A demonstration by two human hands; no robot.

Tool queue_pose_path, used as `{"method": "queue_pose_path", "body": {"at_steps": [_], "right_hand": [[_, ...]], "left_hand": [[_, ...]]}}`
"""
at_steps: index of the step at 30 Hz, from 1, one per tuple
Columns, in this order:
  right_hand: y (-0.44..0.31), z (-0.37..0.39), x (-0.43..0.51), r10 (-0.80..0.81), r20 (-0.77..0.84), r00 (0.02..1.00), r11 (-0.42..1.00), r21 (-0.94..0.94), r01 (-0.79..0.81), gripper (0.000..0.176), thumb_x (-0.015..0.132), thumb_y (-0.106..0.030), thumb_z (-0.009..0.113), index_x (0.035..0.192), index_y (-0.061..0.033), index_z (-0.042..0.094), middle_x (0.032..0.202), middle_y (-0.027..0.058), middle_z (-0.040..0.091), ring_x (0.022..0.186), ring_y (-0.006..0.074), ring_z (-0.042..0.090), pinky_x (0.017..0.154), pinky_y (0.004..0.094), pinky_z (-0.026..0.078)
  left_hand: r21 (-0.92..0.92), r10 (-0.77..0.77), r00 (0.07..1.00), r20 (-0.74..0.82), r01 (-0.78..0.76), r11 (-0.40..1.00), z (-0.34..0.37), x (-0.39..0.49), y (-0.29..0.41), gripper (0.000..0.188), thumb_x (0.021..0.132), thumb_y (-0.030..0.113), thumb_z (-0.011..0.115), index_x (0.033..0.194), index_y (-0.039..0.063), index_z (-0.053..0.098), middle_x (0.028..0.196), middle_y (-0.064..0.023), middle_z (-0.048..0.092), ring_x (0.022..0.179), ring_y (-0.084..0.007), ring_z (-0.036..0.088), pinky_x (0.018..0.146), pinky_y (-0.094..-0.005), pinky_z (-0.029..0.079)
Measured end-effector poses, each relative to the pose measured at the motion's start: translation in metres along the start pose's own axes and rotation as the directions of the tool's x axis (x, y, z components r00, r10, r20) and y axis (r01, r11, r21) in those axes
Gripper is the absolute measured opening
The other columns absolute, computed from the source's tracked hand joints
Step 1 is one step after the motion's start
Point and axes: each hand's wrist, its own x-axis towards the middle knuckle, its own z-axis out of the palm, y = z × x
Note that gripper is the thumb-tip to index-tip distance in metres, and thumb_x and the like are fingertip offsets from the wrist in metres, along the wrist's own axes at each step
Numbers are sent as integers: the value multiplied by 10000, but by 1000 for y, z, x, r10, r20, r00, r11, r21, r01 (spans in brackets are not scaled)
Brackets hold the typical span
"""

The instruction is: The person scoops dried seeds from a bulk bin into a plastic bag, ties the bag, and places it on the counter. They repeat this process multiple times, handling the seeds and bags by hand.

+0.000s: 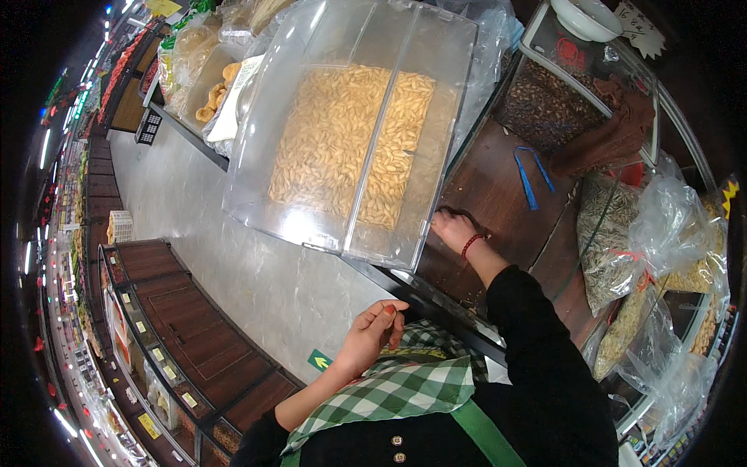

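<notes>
A large clear plastic bin with a lid (pixel 356 140) stands in front of me, with pale seeds or nuts in their shells (pixel 344 134) showing inside. My right hand (pixel 452 229), with a red bead bracelet (pixel 471 246) at the wrist, rests low at the bin's right side, by the dark wooden counter; its fingertips are partly hidden, so its grip cannot be told. My left hand (pixel 376 330) is raised before the green checked apron (pixel 402 379), thumb and fingers bent together, and nothing plain shows in it. A blue strap (pixel 532 178) lies on the wood to the right.
Clear bags of seeds (pixel 610 233) lie at the right. Behind them are a brown cloth (pixel 618 128), a bin of dark seeds (pixel 543 105) and a white bowl (pixel 586 17). Bagged goods (pixel 192 58) stand upper left. A black counter edge (pixel 443 315) runs before me.
</notes>
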Motion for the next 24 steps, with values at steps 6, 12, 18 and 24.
{"method": "queue_pose_path", "body": {"at_steps": [6, 12, 18, 24], "right_hand": [[2, -46, -42, 488, 376, 788, -391, 901, -188, 196, 870, -265, 510, 883, -70, 515, 662, 15, 456, 509, 105, 420, 390, 215, 349], [-30, -131, -100, 114, 161, 980, -897, 441, 32, 225, 904, -228, 422, 903, -27, 522, 702, 38, 415, 540, 94, 361, 358, 181, 292], [-39, -158, -114, 234, 67, 970, -871, 458, 178, 242, 886, -212, 433, 864, -2, 552, 776, 84, 475, 634, 156, 432, 509, 248, 380], [-72, -172, -113, 543, 120, 831, -652, 684, 327, 280, 903, -254, 433, 825, -14, 555, 817, 93, 544, 749, 174, 516, 621, 283, 439]], "left_hand": [[-266, -8, 997, 80, 29, 964, 21, 9, 7, 224, 907, 186, 443, 1055, 31, 509, 751, -37, 495, 602, -112, 419, 524, -230, 344], [-493, 87, 952, 292, 71, 867, 37, 54, 0, 276, 876, 88, 453, 1144, 24, 464, 862, -60, 537, 745, -149, 495, 610, -247, 386], [-470, 157, 946, 282, -6, 883, 63, 90, -12, 268, 899, 100, 417, 1158, 30, 424, 1027, -126, 558, 919, -225, 552, 796, -335, 449], [-602, 151, 960, 237, 23, 798, 88, 111, -28, 240, 917, 171, 341, 1080, 20, 433, 1137, -176, 515, 1033, -288, 521, 954, -427, 372]]}}
